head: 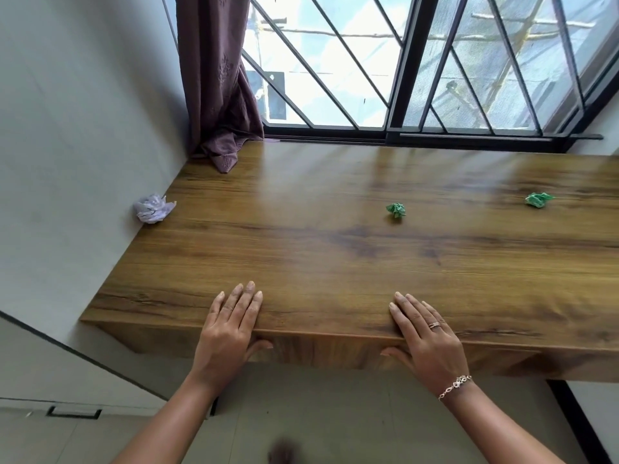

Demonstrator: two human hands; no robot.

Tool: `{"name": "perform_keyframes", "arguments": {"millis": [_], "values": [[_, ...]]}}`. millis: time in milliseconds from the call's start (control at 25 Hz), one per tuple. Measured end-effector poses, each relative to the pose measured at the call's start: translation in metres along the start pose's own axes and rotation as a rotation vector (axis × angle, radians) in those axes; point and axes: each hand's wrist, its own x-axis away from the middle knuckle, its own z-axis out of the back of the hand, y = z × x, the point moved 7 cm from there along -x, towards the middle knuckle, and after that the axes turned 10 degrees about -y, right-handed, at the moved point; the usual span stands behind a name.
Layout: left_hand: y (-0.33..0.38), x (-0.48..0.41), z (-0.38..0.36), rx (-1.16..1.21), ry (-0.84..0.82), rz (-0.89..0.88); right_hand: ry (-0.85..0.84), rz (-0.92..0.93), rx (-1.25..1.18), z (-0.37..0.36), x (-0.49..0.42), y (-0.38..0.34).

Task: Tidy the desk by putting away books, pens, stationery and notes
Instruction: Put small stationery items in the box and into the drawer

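A wooden desk [335, 249] runs along a window. My left hand [227, 329] rests flat on its front edge, fingers straight on top and thumb against the front face. My right hand [425, 333], with a ring and a bracelet, lies the same way further right. Neither hand holds anything. A crumpled pale purple paper ball [153, 208] sits at the desk's left edge against the wall. A small crumpled green paper ball [396, 209] lies in the middle of the desk. A second green paper ball [538, 199] lies further right.
A dark purple curtain [217, 95] hangs at the back left corner and its hem lies on the desk. The barred window [402, 78] runs behind the desk. A grey wall [73, 128] bounds the left side. Tiled floor [335, 413] shows below.
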Motion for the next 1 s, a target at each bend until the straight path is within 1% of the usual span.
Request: {"name": "perform_keyframes", "arguments": {"millis": [200, 400, 520, 600, 680, 720, 840, 1000], "values": [[0.0, -0.001, 0.0, -0.016, 0.024, -0.002, 0.019, -0.014, -0.016, 0.001, 0.0, 0.0], [0.001, -0.001, -0.001, 0.001, -0.022, 0.014, -0.017, -0.028, -0.028, 0.0, -0.001, 0.0], [0.004, -0.001, -0.003, -0.004, -0.108, 0.038, -0.066, -0.042, -0.041, 0.001, -0.002, 0.0], [0.007, -0.001, -0.005, -0.002, -0.198, 0.065, -0.105, -0.051, -0.058, 0.002, -0.002, 0.0], [0.01, -0.001, -0.003, 0.021, -0.295, 0.107, -0.184, -0.068, -0.079, 0.002, -0.004, -0.001], [0.012, -0.003, -0.001, 0.039, -0.313, 0.122, -0.229, -0.085, -0.083, 0.002, -0.006, -0.001], [0.02, -0.011, 0.004, 0.124, -0.336, 0.166, -0.317, -0.173, -0.085, 0.001, -0.011, 0.002], [0.04, -0.038, 0.019, 0.216, -0.257, 0.119, -0.351, -0.289, -0.068, 0.002, -0.021, 0.014]]}}
